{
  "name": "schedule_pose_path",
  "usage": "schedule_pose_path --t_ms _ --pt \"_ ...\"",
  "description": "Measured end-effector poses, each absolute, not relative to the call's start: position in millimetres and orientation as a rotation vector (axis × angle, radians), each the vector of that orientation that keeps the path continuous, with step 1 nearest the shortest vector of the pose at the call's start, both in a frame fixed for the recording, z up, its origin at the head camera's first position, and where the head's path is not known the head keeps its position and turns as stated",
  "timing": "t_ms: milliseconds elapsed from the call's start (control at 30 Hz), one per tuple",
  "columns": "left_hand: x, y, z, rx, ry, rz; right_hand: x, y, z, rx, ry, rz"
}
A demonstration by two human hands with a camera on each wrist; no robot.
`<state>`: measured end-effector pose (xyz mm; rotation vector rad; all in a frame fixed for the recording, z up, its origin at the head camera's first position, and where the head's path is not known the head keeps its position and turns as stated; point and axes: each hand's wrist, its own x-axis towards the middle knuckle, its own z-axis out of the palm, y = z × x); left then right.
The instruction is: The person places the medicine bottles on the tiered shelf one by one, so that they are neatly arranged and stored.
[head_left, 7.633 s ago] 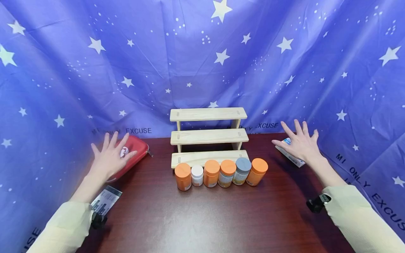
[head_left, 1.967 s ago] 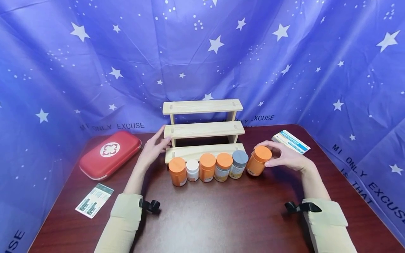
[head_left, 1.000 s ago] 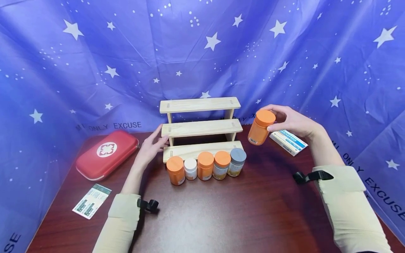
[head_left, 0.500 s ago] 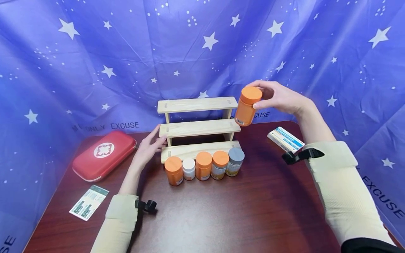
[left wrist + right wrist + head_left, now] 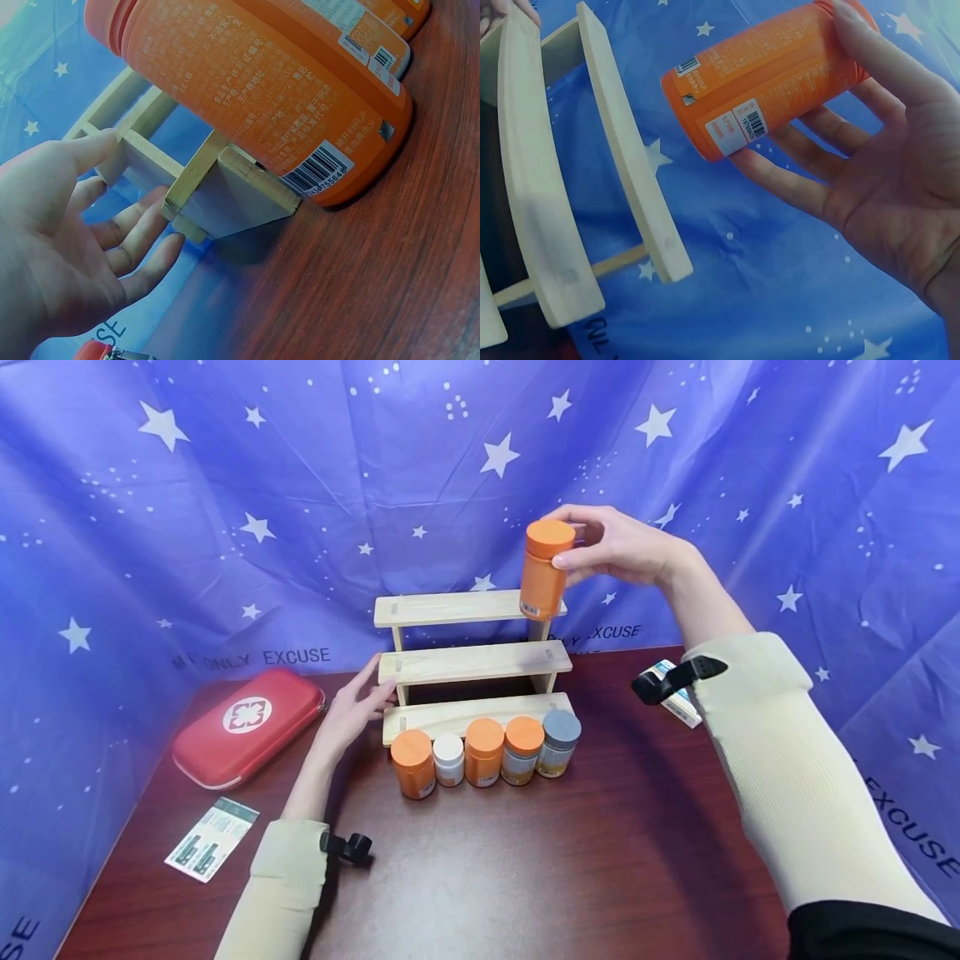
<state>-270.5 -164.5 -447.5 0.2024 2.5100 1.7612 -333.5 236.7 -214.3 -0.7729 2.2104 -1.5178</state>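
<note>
My right hand [image 5: 618, 547] grips an orange bottle [image 5: 546, 572] around its cap and neck, thumb in front. In the head view the bottle overlaps the right end of the top shelf of a three-step wooden rack [image 5: 450, 664]; the right wrist view shows it tilted, apart from the shelf. My left hand [image 5: 351, 706] is at the rack's left side, fingers relaxed and touching the wood around the middle shelf's end. Before the bottom shelf stand an orange bottle [image 5: 413, 768], a white bottle [image 5: 449, 762], another orange bottle [image 5: 484, 756], an orange-capped grey bottle [image 5: 521, 756] and a grey-capped bottle [image 5: 558, 747].
On the left lie a red zipped first-aid case [image 5: 247, 727] and a white-and-green printed card [image 5: 212, 839]. A blue-and-white box [image 5: 682, 706] lies at right, partly hidden by my right sleeve. A star-printed blue curtain [image 5: 315, 527] hangs behind the dark wooden table [image 5: 480, 877].
My right hand has taken the rightmost orange bottle off the table, raised it and carried it left to the top shelf. Earlier, my left hand came from the red case to the rack, where it stays.
</note>
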Motion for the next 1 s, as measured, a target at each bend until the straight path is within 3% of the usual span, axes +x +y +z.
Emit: schedule_pose_path --t_ms 1000 --pt "-270 -167 -447 0.224 2.467 1.785 -367 160 -192 -0.708 2.223 -1.603"
